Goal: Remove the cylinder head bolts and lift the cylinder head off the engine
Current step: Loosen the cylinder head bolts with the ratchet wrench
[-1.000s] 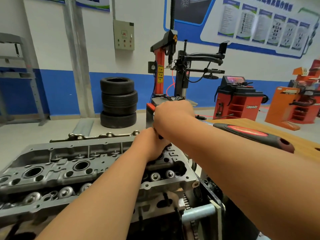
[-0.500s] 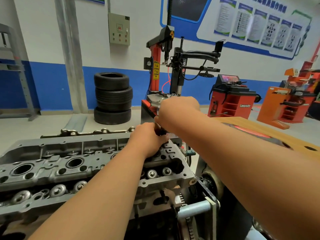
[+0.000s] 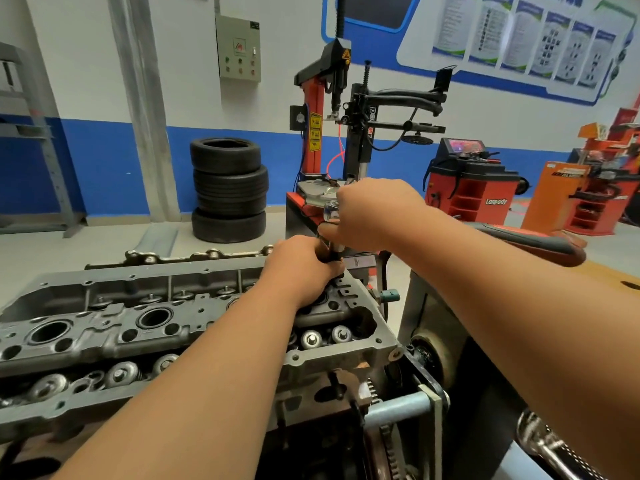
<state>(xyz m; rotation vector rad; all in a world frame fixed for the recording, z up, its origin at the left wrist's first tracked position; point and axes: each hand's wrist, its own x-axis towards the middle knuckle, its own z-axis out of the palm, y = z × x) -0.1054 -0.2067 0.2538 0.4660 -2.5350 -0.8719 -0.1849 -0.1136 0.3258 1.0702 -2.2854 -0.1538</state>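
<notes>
The grey cylinder head (image 3: 104,327) lies across the engine on its stand, valve springs and plug wells showing. At its far right end an upright socket extension (image 3: 334,252) stands on the head; its lower tip and the bolt are hidden. My left hand (image 3: 301,268) grips the lower part of the extension, right at the head's surface. My right hand (image 3: 374,216) grips the ratchet head (image 3: 330,211) at the top. The ratchet's black and red handle (image 3: 533,242) runs off to the right behind my right forearm.
A wooden bench (image 3: 616,275) stands at the right. The engine stand frame (image 3: 426,403) and its gear teeth are below the head's right end. Stacked tyres (image 3: 228,192), a tyre changer (image 3: 343,133) and red wheel balancers (image 3: 471,181) stand on the floor behind.
The view has dipped and shifted slightly. My right hand has turned on the ratchet top, and the handle sits further right. My left hand stays on the extension.
</notes>
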